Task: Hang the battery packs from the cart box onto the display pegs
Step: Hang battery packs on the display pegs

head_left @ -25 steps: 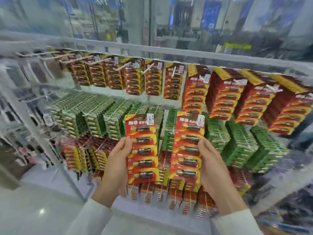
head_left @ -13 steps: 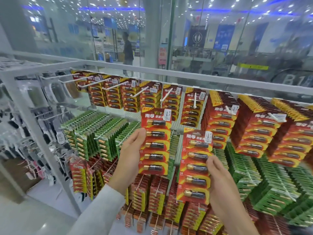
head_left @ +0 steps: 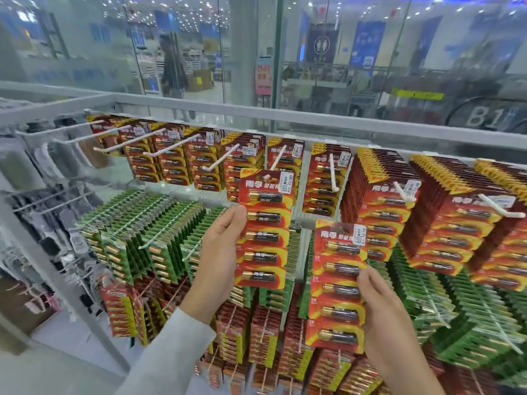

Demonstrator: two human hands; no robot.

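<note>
Pinches an upright battery pack in the left hand, top just under the tip of the white peg; grips a second pack in the right hand, lower right of that peg.

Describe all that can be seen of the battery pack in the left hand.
The battery pack is a red and yellow card with five dark batteries in clear blisters and a white price sticker at its top right. It stands upright before the top row, its top near the tip of a white peg, not yet hung. The left hand grips its left edge.
</note>
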